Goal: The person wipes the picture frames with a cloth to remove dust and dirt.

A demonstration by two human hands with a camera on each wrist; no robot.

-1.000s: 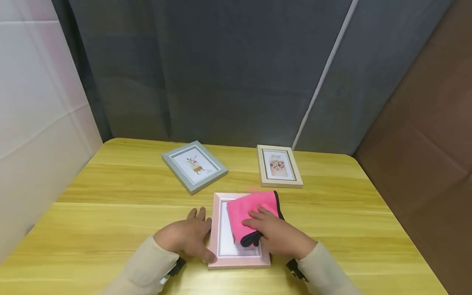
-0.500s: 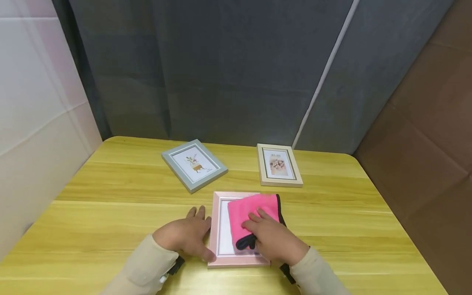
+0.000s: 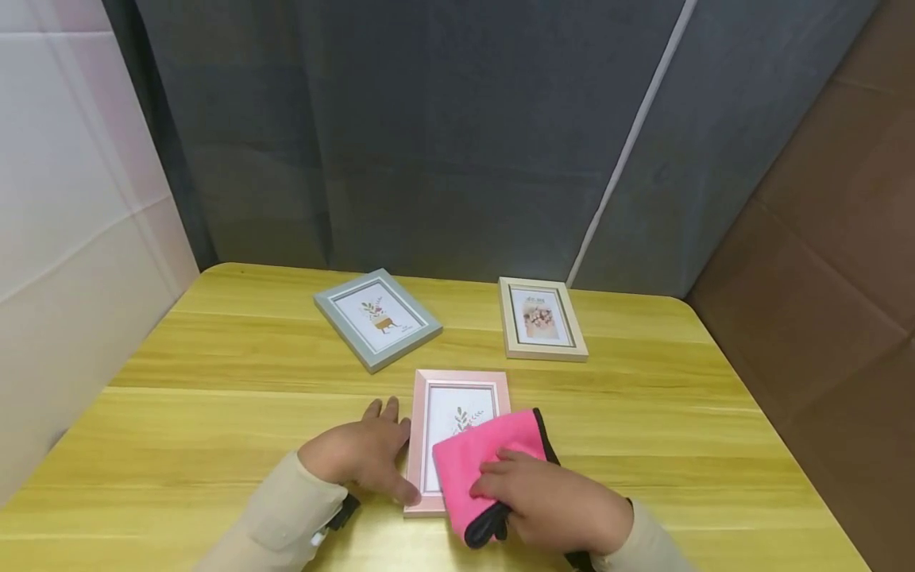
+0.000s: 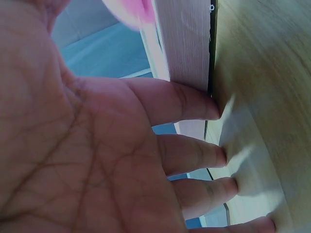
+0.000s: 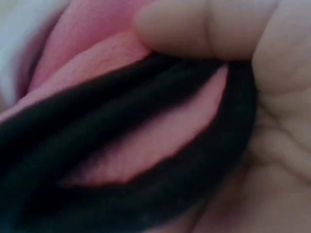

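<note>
A pink picture frame lies flat near the table's front, with a botanical print partly showing behind its pane. My left hand rests along its left side, thumb on the near left corner. In the left wrist view, the straight fingers reach down to the tabletop beside the frame's side edge. A folded pink cloth with black edging is gripped by my right hand. It covers the frame's lower right part and hangs past the near edge. The right wrist view shows the cloth's folded edges against the palm.
Behind lie a blue-grey picture frame, set at an angle, and a cream picture frame to its right. The wood-grain table is bordered by a dark curtain, a white panel on the left and a brown one on the right.
My right hand has drawn the pink cloth down toward me, uncovering the frame's upper right and part of the print. The left hand has stayed in place.
</note>
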